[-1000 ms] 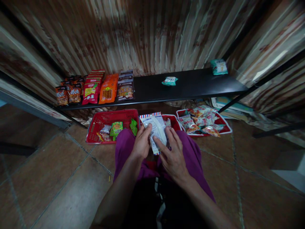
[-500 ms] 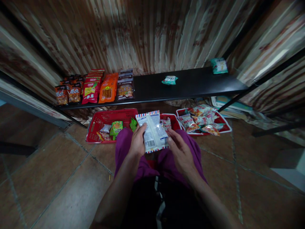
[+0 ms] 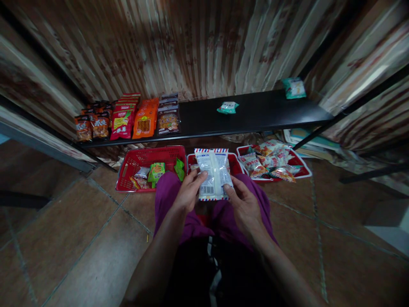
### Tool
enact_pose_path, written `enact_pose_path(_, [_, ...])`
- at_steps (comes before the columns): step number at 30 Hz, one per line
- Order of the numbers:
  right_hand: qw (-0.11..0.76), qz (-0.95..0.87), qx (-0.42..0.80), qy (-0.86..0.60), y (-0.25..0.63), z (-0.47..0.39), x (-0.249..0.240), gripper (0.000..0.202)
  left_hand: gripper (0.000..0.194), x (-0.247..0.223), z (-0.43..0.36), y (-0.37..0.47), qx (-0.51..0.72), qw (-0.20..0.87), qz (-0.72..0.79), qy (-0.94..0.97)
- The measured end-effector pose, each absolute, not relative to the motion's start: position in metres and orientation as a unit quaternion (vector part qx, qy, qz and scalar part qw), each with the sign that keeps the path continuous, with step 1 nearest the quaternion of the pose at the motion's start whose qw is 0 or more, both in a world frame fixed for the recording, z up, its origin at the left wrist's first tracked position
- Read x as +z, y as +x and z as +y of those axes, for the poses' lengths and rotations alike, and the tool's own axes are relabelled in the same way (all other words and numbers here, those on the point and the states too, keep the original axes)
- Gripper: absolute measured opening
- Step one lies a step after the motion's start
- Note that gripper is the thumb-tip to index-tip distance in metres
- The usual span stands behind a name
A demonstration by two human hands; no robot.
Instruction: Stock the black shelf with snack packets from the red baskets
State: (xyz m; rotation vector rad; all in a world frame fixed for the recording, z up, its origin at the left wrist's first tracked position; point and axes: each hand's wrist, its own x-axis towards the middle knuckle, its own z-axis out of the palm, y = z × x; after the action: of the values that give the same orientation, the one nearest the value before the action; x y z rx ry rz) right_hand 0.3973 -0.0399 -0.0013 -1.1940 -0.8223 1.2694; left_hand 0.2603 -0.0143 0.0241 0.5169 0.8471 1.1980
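Between my two hands is a white snack bag [image 3: 213, 175] with a red-and-blue striped edge at top and bottom. Its back faces me, showing a seam, printed text and a barcode. My left hand [image 3: 188, 191] grips the left side, thumb lying on the front. My right hand [image 3: 243, 202] holds the lower right side, its thumb pressed near the corner. The bag hangs over a red basket [image 3: 237, 164] in front of my knees and hides much of what lies in it.
A black shelf [image 3: 198, 117] bears rows of snack packets [image 3: 147, 119] at left and two teal packets, one mid-shelf [image 3: 228, 107], one at right [image 3: 294, 88]. Red baskets at left [image 3: 128, 164] and right [image 3: 303, 172] hold more packets. A dark shelf leg [image 3: 315, 132] slants at right.
The bag has shifted right and turned straighter. My right hand, loosely at its edge before, now grips it with the thumb on top. My left hand has moved slightly right.
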Motion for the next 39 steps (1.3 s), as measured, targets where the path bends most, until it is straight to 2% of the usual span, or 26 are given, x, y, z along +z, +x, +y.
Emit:
enact_pose_path(10, [0.564,-0.360,0.535,-0.516,0.397,-0.041,0.002,0.044,0.040,0.022,-0.014,0.264,0.543,0.697,0.405,0.236])
enact_pose_path(17, [0.558,-0.366,0.539,-0.514,0.395,-0.041,0.005,0.040,0.043,0.014,-0.014,0.265,0.547,0.666,0.429,0.270])
enact_pose_path(24, [0.544,-0.373,0.552,-0.511,0.400,-0.036,0.009,0.050,0.045,0.006,-0.013,0.259,0.530,0.648,0.456,0.302])
enact_pose_path(39, [0.571,-0.323,0.551,-0.517,0.411,-0.008,0.020,0.032,0.048,0.012,-0.022,0.256,0.482,0.683,0.438,0.332])
